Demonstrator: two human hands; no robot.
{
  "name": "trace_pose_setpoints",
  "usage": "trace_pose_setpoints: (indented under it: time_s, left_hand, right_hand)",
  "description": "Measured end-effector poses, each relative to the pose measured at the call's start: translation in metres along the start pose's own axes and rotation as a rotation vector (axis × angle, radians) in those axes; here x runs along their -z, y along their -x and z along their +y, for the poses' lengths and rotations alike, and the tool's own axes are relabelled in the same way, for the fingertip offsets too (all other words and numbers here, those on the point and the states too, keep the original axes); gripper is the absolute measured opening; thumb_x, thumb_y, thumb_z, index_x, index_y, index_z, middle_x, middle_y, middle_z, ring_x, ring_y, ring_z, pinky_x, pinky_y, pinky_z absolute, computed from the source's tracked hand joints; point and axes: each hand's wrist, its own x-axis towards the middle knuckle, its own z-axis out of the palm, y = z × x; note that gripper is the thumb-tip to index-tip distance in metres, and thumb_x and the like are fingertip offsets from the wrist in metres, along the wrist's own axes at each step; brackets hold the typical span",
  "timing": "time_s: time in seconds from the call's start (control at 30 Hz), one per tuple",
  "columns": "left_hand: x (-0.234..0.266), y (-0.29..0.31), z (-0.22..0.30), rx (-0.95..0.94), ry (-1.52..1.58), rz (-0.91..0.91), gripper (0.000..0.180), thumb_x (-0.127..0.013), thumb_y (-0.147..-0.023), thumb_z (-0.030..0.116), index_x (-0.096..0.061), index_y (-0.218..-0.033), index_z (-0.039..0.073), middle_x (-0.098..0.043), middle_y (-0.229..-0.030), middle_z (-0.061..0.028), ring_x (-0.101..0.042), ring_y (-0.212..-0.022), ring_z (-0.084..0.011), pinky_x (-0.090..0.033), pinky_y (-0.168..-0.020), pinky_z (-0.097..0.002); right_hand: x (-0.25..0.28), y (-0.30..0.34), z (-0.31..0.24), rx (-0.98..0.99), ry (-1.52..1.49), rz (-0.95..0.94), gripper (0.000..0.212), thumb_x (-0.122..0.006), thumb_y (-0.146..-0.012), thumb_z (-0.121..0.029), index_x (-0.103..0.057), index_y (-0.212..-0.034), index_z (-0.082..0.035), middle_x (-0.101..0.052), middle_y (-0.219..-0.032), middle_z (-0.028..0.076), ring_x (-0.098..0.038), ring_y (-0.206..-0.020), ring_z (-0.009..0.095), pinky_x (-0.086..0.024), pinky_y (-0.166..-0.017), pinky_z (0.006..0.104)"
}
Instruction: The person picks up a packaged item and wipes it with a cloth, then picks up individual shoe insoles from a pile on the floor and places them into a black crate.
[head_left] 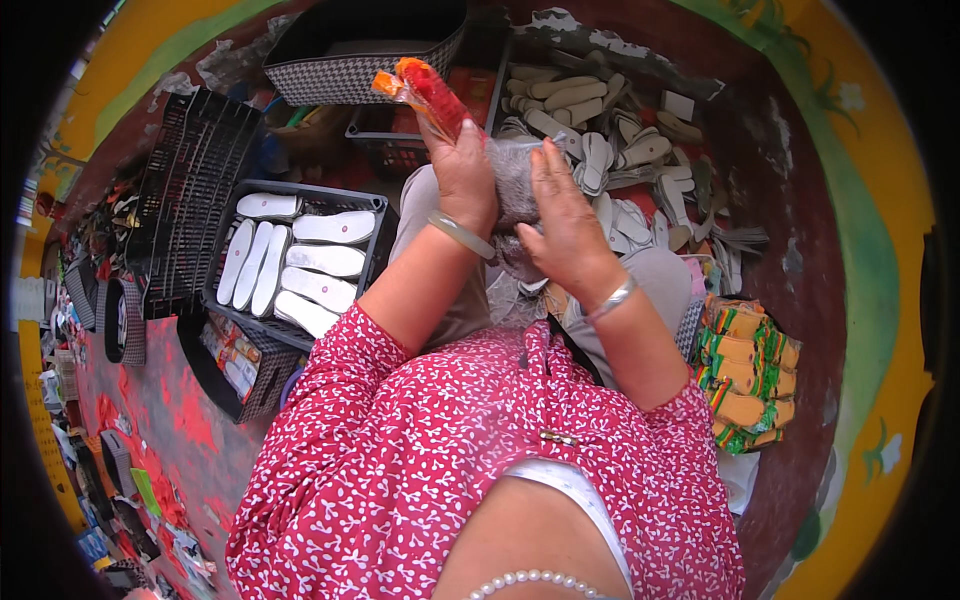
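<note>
In front of me my left hand (462, 175) is closed around a clear plastic packet (437, 92) with a red and orange end, which sticks up past the fingers. A grey fuzzy piece (515, 180), partly under clear film, lies between my two hands; its exact kind is hard to make out. Against its right side my right hand (570, 215) rests with straight fingers pressed flat and the thumb apart. More grey fuzzy material (518, 262) shows below the right thumb, above my lap.
White insoles (325, 260) fill a dark crate (378, 235) at left. Loose pale insoles (640, 150) are heaped at the far right. Packaged yellow-orange insoles (745, 370) are stacked by my right knee. Black stacked crates (190, 190) and a houndstooth box (370, 75) stand beyond.
</note>
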Motion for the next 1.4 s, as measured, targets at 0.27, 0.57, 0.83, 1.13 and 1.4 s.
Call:
trace_pose_setpoints:
  time_s: [0.27,0.57,0.83,1.13,1.4]
  left_hand:
    - [-0.014,0.031,0.004,0.182,0.163,-0.036,0.043,-0.040,-0.087,-0.003,-0.034,-0.127,0.011,-0.051,-0.101,-0.0042,-0.051,-0.083,-0.0141,-0.044,-0.075,-0.0280]
    - [-0.017,0.030,0.004,0.216,0.297,0.018,0.036,-0.039,-0.085,-0.006,-0.041,-0.118,0.008,-0.052,-0.100,-0.0055,-0.053,-0.084,-0.0164,-0.045,-0.078,-0.0307]
    - [-0.016,0.015,0.017,0.206,0.300,0.051,0.032,-0.039,-0.083,-0.007,-0.044,-0.111,0.009,-0.051,-0.097,-0.0053,-0.052,-0.083,-0.0160,-0.044,-0.076,-0.0302]
    - [0.011,-0.011,0.025,0.217,0.280,-0.033,0.030,-0.040,-0.085,-0.005,-0.043,-0.114,0.005,-0.054,-0.098,-0.0101,-0.058,-0.087,-0.0252,-0.050,-0.081,-0.0476]
    - [0.027,-0.012,0.035,0.640,0.390,-0.326,0.038,-0.041,-0.092,0.021,-0.042,-0.125,0.002,-0.059,-0.107,-0.0170,-0.061,-0.093,-0.0265,-0.050,-0.081,-0.0396]
  right_hand:
    - [-0.035,-0.004,0.008,-0.132,0.249,0.082,0.025,-0.051,-0.074,-0.004,-0.051,-0.099,0.000,-0.060,-0.088,0.015,-0.058,-0.085,0.031,-0.050,-0.074,0.0384]
    - [-0.016,0.002,-0.004,-0.194,0.387,0.133,0.006,-0.058,-0.071,-0.012,-0.054,-0.073,-0.007,-0.061,-0.074,0.010,-0.061,-0.071,0.027,-0.051,-0.060,0.0381]
    - [-0.009,0.025,0.007,-0.222,0.338,0.033,0.011,-0.060,-0.069,-0.010,-0.054,-0.075,-0.004,-0.061,-0.073,0.013,-0.061,-0.069,0.031,-0.050,-0.062,0.0401]
    - [0.022,0.055,0.031,-0.384,0.010,-0.159,0.021,-0.061,-0.073,-0.012,-0.059,-0.091,-0.002,-0.063,-0.085,0.016,-0.061,-0.079,0.033,-0.047,-0.070,0.0406]
    - [0.076,0.044,0.052,-0.276,-0.688,0.287,0.051,-0.054,-0.076,0.013,-0.049,-0.124,-0.003,-0.058,-0.115,0.010,-0.057,-0.102,0.016,-0.044,-0.090,0.0266]
